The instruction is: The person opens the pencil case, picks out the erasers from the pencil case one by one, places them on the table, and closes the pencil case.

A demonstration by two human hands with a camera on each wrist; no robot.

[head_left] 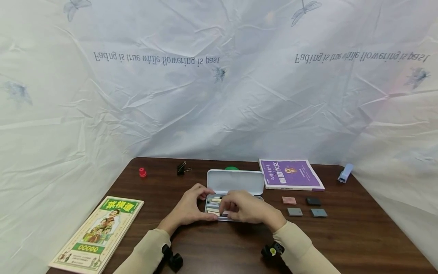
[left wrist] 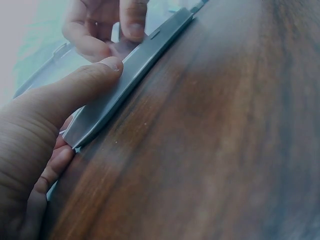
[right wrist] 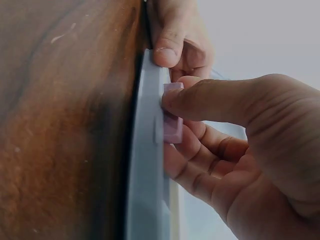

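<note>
A pale metal pencil case stands with its lid raised, several pens and light sticks inside. My left hand grips its left end; in the left wrist view the thumb presses on the near wall, with fingers round the end. Over the case's middle is my right hand. In the right wrist view its thumb and fingers pinch a small pink eraser just inside the near rim. Right of the case lie a pink block, a black one, a grey one and a blue-grey one.
Behind the blocks lies a purple book, with a blue stapler at the right edge. A green-and-cream book is at left. A red stopper-shaped piece, black binder clip and green object sit toward the back.
</note>
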